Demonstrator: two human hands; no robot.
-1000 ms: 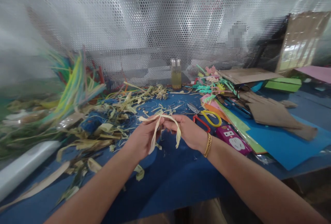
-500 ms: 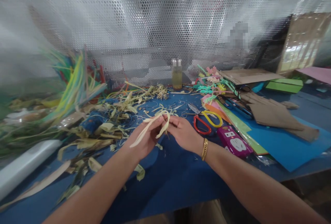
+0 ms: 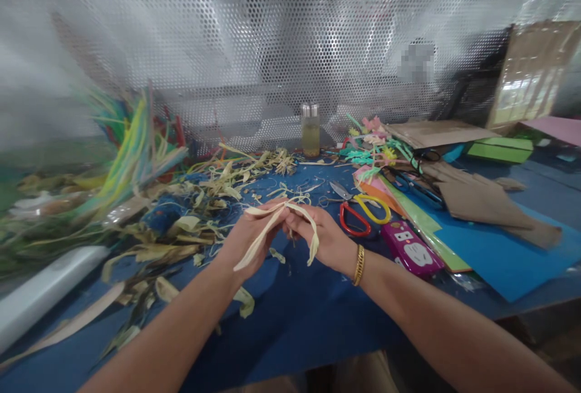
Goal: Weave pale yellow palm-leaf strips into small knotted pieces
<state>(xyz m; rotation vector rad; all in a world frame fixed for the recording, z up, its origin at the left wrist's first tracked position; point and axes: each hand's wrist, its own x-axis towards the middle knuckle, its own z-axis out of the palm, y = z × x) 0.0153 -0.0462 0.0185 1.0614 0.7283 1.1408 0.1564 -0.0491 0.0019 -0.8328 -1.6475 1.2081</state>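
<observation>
Pale strips of dried husk (image 3: 261, 239) are pinched between my two hands over the middle of the blue table (image 3: 290, 314). My left hand (image 3: 252, 238) is closed on them, one strip hanging down across its back. Fingertips of my right hand (image 3: 324, 235) meet the left ones at the strips' gathered point, and another strip droops over the right fingers. What lies under the fingertips is hidden. Just right of my right hand lie scissors with red handles (image 3: 354, 220) and scissors with yellow handles (image 3: 373, 208).
Loose dried husks (image 3: 213, 190) cover the left side, beside a white long object (image 3: 54, 290). A glass bottle (image 3: 311, 132) stands at the back by a perforated metal panel (image 3: 227, 48). On the right lie a purple case (image 3: 411, 247), blue paper (image 3: 494, 254) and brown cardboard (image 3: 481, 202).
The right-hand strip has swung from between the hands to drape over my right fingers. The strips now spread wider apart, and both hands have shifted slightly.
</observation>
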